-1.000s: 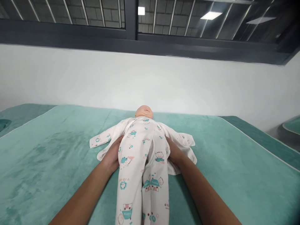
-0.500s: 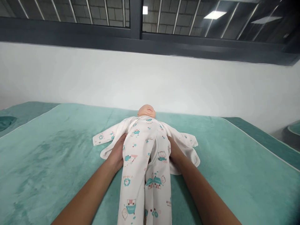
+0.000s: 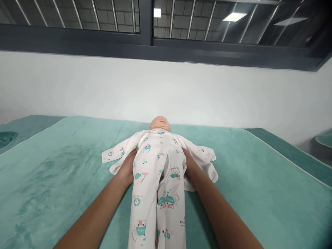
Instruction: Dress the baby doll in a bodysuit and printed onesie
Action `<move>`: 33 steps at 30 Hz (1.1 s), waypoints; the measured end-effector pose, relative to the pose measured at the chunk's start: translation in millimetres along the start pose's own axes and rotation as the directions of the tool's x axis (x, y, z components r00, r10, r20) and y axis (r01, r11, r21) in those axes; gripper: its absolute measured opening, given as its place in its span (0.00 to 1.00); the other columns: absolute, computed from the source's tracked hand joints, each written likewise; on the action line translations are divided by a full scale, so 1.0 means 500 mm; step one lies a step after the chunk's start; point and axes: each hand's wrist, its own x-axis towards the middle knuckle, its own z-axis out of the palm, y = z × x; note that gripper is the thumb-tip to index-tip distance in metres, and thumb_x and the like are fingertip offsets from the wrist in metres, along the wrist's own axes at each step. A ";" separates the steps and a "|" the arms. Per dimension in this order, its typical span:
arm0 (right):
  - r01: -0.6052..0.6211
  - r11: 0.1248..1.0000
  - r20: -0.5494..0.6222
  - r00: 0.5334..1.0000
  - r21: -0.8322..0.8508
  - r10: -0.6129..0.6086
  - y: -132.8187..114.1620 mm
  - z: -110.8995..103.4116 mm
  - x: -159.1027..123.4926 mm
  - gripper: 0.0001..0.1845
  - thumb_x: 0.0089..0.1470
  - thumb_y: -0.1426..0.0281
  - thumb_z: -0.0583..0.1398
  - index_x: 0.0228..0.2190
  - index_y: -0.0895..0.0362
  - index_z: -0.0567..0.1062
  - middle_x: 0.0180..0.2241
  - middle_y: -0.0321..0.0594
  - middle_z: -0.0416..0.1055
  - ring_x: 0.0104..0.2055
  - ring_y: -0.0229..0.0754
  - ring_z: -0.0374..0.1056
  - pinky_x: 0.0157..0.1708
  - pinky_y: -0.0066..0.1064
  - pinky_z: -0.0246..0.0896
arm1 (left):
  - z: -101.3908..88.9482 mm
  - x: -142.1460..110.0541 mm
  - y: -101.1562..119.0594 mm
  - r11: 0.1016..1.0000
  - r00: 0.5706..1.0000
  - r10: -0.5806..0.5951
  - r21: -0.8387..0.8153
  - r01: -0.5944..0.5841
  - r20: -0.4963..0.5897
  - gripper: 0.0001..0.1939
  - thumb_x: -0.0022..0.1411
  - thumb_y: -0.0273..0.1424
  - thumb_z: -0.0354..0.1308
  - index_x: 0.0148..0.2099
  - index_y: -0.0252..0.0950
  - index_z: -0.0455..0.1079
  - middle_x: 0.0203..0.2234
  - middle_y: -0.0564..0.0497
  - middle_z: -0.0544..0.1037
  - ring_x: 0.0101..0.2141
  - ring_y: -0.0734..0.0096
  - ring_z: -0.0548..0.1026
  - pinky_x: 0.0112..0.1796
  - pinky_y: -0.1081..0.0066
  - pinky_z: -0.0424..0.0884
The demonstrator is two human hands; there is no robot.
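A baby doll (image 3: 159, 123) lies on its back with its head toward the wall. It is dressed in a white long-sleeved top (image 3: 201, 154), its sleeves spread out sideways, and white baby trousers (image 3: 145, 204) printed with small animals and houses. My left hand (image 3: 128, 168) is closed against the left side of the trousers near the hips, its fingertips tucked out of sight. On the opposite side my right hand (image 3: 191, 166) grips the trousers too, most of its fingers hidden by the cloth. The lower trouser legs run out of view at the bottom.
The doll rests on a green padded surface (image 3: 64, 173) with darker green borders. Behind it rises a white wall (image 3: 166, 90) beneath a dark window frame (image 3: 145, 52) with metal bars beyond the glass. Another green-topped piece (image 3: 324, 139) stands at the far right.
The view has shifted a little, so the doll sits slightly further left. Both hands keep their places at the sides of the trousers.
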 end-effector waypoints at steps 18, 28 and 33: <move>-0.062 0.990 -0.261 0.961 0.124 0.093 0.005 0.000 -0.009 0.13 0.53 0.62 0.57 0.35 0.55 0.76 0.37 0.40 0.77 0.41 0.46 0.70 0.43 0.36 0.62 | -0.057 0.022 -0.016 0.887 0.954 0.286 0.402 -0.227 -0.093 0.25 0.56 0.49 0.56 0.42 0.33 0.75 0.39 0.44 0.80 0.42 0.56 0.74 0.42 0.63 0.70; 0.485 0.835 0.216 0.872 -0.261 -0.439 -0.149 0.008 -0.319 0.07 0.57 0.72 0.57 0.38 0.53 0.72 0.37 0.39 0.73 0.40 0.40 0.69 0.40 0.31 0.63 | -0.101 -0.113 -0.066 0.661 0.824 0.565 0.612 -0.434 -0.025 0.16 0.62 0.43 0.53 0.44 0.38 0.69 0.40 0.48 0.76 0.42 0.65 0.73 0.45 0.67 0.68; 0.586 0.605 0.459 0.806 -0.539 -0.373 -0.166 0.062 -0.422 0.09 0.53 0.76 0.58 0.36 0.53 0.71 0.35 0.39 0.74 0.36 0.45 0.69 0.33 0.35 0.62 | -0.160 -0.254 -0.133 0.547 0.795 0.587 0.646 -0.532 0.156 0.10 0.64 0.36 0.53 0.40 0.38 0.72 0.37 0.49 0.75 0.40 0.67 0.73 0.42 0.71 0.70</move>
